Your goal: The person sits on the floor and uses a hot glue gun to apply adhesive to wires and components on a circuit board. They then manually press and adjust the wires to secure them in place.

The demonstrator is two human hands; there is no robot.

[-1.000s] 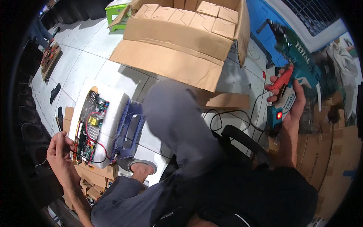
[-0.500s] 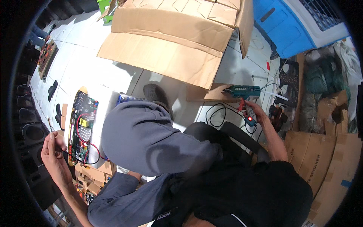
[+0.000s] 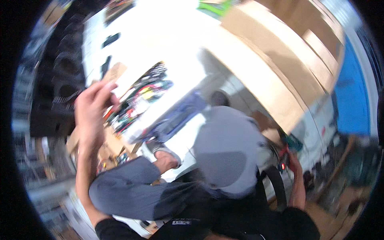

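The circuit board [image 3: 146,94], densely populated with small components, lies on a smooth white foam block [image 3: 170,103] above a blue plastic stool [image 3: 182,114]. The left forearm is raised; the left hand [image 3: 93,102], blurred, is beside the board with fingers bent, and whether its grip contains anything cannot be determined. The right forearm extends upward, with the right hand [image 3: 295,163] closed around a teal-and-red glue gun [image 3: 294,143].

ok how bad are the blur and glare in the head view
Head view: motion blur smears the left hand, circuit board, right hand and green tool; glare bleaches the floor toward the top; shadow darkens the grey knee; fisheye distortion ends in a dark rim.
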